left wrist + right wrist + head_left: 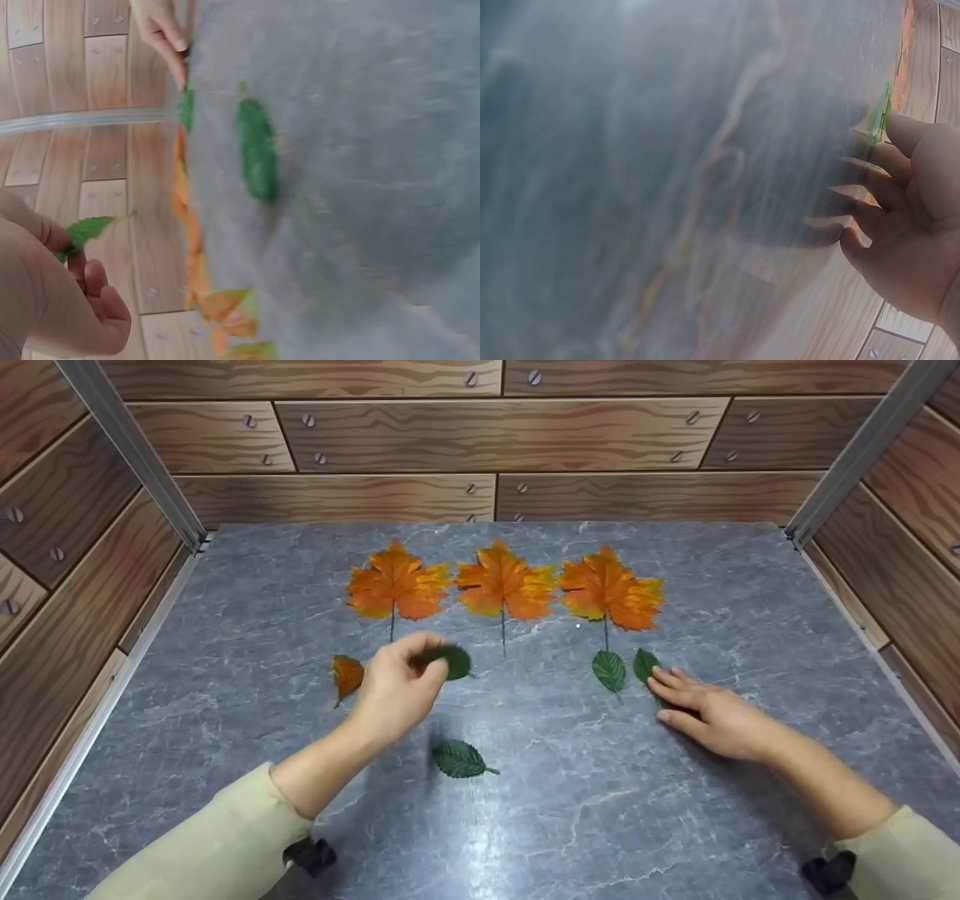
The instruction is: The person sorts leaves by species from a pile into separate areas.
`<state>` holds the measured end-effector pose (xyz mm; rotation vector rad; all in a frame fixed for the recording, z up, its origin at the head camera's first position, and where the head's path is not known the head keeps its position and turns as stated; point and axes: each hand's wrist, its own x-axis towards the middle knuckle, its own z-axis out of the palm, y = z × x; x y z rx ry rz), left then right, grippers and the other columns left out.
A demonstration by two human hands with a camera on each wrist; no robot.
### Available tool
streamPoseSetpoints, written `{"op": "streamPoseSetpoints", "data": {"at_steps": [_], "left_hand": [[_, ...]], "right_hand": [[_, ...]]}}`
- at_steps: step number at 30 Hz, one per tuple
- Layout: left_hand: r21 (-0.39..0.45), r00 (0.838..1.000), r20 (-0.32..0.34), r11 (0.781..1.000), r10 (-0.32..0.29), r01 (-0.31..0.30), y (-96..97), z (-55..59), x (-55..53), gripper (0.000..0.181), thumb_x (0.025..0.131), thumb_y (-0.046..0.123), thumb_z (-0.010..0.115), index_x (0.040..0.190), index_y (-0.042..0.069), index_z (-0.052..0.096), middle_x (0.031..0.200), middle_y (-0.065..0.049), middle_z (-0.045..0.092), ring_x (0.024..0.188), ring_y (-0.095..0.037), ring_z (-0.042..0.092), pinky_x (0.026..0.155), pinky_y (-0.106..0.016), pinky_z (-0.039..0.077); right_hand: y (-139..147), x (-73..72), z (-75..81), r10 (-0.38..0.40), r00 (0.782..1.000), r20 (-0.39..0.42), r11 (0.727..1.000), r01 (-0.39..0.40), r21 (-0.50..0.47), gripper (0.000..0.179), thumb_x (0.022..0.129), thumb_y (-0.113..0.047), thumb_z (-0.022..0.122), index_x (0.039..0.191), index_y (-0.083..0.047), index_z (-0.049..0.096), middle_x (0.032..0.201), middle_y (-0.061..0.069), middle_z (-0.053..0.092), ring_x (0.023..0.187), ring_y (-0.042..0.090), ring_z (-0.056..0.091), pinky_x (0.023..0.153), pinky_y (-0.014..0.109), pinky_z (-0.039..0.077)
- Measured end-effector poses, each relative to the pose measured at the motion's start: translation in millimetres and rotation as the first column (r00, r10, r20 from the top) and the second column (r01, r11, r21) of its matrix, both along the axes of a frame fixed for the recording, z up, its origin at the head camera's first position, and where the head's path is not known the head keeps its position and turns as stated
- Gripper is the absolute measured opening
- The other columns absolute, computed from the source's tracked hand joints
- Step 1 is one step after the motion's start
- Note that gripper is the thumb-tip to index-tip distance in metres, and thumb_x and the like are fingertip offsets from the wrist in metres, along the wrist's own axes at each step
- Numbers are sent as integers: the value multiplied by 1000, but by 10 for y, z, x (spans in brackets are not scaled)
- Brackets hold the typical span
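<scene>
My left hand (pixel 397 686) pinches a dark green leaf (pixel 456 661) between thumb and fingers, raised above the table. In the left wrist view that leaf (pixel 88 230) pokes out past the fingertips, stem outward. With extended fingers, my right hand (pixel 724 720) touches the edge of another green leaf (pixel 645 665) lying flat. Just left of it lies a third green leaf (pixel 608 671), below the stem of the right maple leaf (pixel 611 589). One more green leaf (pixel 459 759) lies nearer the front. A small orange leaf (pixel 345 675) is partly hidden behind my left hand.
Two more orange maple leaves, the left one (pixel 397 583) and the middle one (pixel 504 583), complete a row across the back of the grey marbled table (pixel 562 825). Wood-patterned panels (pixel 495 435) and metal posts (pixel 135 450) enclose the table's back and sides.
</scene>
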<state>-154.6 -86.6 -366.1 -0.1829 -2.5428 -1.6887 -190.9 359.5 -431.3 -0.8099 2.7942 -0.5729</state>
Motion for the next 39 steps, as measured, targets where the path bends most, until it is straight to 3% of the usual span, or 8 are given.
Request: {"op": "streamPoseSetpoints", "data": {"at_steps": [3, 7, 13, 19, 25, 32, 39], "left_hand": [[20, 1000, 6, 999, -31, 31, 76, 109, -75, 24, 98, 5, 67, 122, 11, 69, 93, -5, 70, 73, -19, 53, 67, -33, 46], [59, 997, 21, 996, -74, 72, 184, 220, -170, 21, 96, 6, 74, 111, 11, 60, 86, -5, 68, 75, -20, 52, 69, -35, 43], [87, 995, 3, 991, -101, 100, 352, 293, -303, 19, 95, 5, 80, 97, 10, 61, 90, -5, 67, 79, -21, 54, 70, -35, 44], [92, 995, 35, 992, -90, 86, 549, 315, -466, 11, 97, 7, 78, 101, 10, 69, 91, -6, 69, 82, -21, 58, 70, -32, 48], [91, 990, 77, 990, -118, 111, 758, 247, -617, 12, 101, 9, 73, 113, 8, 72, 92, -6, 68, 81, -18, 58, 66, -28, 47], [125, 979, 149, 984, -143, 125, 975, 70, -768, 22, 102, 8, 72, 124, 12, 70, 88, -6, 65, 72, -16, 53, 59, -28, 43], [119, 978, 160, 986, -138, 120, 1127, -170, -911, 9, 100, 3, 73, 107, 7, 78, 89, -5, 69, 75, -15, 60, 64, -28, 51]], "right_hand": [[2, 0, 2, -2, 1000, -1, 1000, 2, -2, 55, 110, -33, 60, 156, -4, 51, 166, 19, 38, 151, 52, 31, 117, 71, 27], [4, 0, 0, -2, 1000, -1, 1000, 2, -6, 55, 111, -34, 60, 157, -5, 51, 166, 19, 37, 151, 52, 31, 118, 71, 27], [4, 0, -8, -5, 1000, 6, 1000, 5, -7, 55, 111, -34, 58, 157, -5, 50, 167, 19, 36, 152, 51, 30, 119, 71, 25], [4, -4, -6, -2, 1000, 2, 1000, 2, -15, 55, 111, -34, 59, 157, -5, 50, 166, 19, 37, 152, 52, 30, 118, 71, 25], [12, -5, -5, 7, 1000, 1, 1000, -7, -10, 55, 111, -33, 59, 157, -5, 50, 166, 20, 37, 151, 53, 30, 118, 72, 26], [9, -4, -12, 0, 1000, 7, 1000, 0, -3, 55, 110, -34, 60, 157, -6, 51, 167, 18, 37, 152, 52, 31, 117, 71, 27], [5, -2, -7, -12, 1000, 15, 1000, 12, 2, 56, 111, -36, 58, 158, -7, 50, 167, 16, 37, 152, 50, 30, 119, 70, 26]]}}
